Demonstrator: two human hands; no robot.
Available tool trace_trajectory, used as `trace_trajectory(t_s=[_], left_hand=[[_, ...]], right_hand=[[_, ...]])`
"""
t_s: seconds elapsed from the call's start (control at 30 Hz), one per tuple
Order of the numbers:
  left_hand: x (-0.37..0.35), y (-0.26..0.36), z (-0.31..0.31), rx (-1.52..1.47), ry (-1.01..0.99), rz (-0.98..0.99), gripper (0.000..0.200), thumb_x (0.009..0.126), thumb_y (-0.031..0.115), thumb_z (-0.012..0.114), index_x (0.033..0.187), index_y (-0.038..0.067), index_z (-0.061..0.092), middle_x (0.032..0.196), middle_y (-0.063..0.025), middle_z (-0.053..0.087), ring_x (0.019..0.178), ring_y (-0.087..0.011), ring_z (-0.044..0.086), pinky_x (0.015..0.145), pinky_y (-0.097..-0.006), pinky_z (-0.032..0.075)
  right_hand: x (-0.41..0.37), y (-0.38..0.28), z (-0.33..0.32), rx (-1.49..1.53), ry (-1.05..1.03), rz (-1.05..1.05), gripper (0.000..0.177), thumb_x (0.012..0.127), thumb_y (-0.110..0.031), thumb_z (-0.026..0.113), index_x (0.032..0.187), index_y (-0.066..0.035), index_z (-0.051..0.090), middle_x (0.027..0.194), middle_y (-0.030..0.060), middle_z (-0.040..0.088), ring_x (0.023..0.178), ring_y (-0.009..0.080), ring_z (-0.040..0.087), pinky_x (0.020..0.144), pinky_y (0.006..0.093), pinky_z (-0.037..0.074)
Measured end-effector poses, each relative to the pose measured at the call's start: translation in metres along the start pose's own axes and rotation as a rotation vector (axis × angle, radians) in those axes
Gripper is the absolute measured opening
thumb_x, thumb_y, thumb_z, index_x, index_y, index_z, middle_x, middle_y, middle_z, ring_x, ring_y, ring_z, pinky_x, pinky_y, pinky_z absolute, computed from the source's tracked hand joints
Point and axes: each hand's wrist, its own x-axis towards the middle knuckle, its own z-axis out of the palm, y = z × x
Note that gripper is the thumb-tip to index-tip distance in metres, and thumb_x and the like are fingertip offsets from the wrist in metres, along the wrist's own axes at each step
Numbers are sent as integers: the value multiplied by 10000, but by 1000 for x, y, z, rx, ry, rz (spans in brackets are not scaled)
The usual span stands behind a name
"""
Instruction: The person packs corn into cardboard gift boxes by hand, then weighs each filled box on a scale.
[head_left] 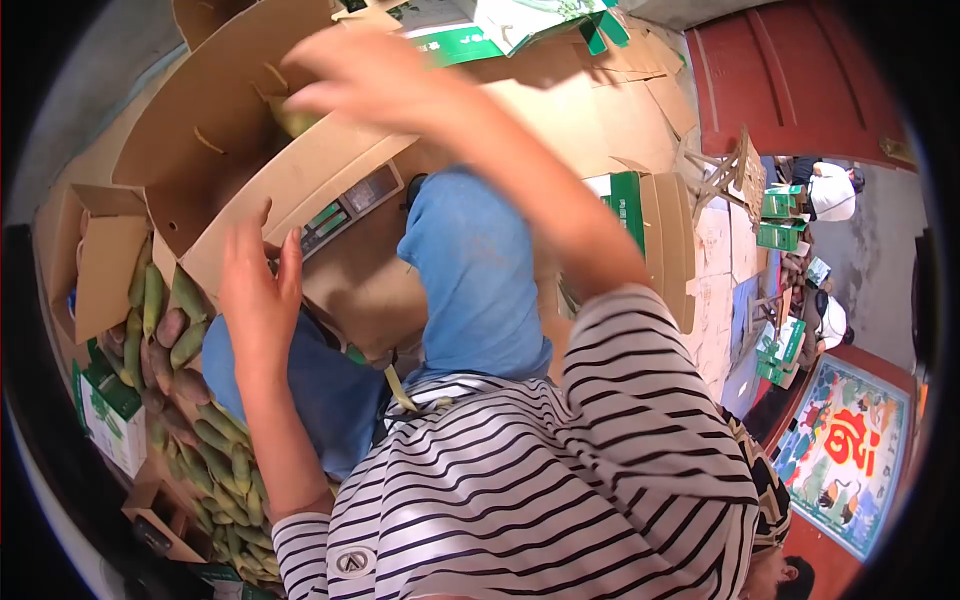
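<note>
A large open cardboard box [320, 165] stands in front of my knees. My right hand [365, 80], smeared by motion, is over the box with its fingers apart and nothing visible in them. Just below those fingers, a yellow-green piece of produce [292, 118] shows inside the box, partly hidden by the near wall. My left hand [262, 290] is raised beside the near wall's left end, fingers stretched and thumb apart. A digital scale [350, 212] with a display lies between the box and my knee.
Long green and reddish-brown produce [220, 465] is heaped at my left. Near it are a smaller cardboard box [105, 260] and a green-and-white carton [112, 415]. Another green-and-white carton [520, 25] lies beyond the box. A wooden stool [735, 175] and two people [832, 192] are at the right.
</note>
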Motion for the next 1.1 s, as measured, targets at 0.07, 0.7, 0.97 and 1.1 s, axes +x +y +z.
trace_trajectory(t_s=[0.07,0.7,0.97,1.1], left_hand=[[-1,-2,-2,32,10,25,368,879,140,635,1205,-4,540,893,-154,538,686,-238,568,627,-357,460],[5,-2,1,21,-30,86,346,843,164,640,1146,31,539,1001,-186,585,844,-392,598,697,-454,498],[12,4,14,10,-47,167,341,817,143,663,1109,16,543,992,-185,583,833,-383,605,692,-449,501],[12,3,18,14,-12,179,344,804,123,680,1110,23,560,1005,-180,598,840,-384,605,700,-443,496]], right_hand=[[-63,34,-47,36,177,225,503,835,-375,673,1171,-13,583,1183,164,601,1092,313,572,914,394,450],[-450,173,-111,132,520,1284,644,865,-264,653,1393,-14,381,1271,165,537,1156,251,509,1007,343,366],[-268,96,-230,379,1167,696,488,913,-213,635,1298,37,470,1169,92,586,972,193,598,830,304,499],[-150,116,-263,739,1293,482,377,897,-265,657,1139,17,589,1036,104,643,796,200,643,665,333,552]])
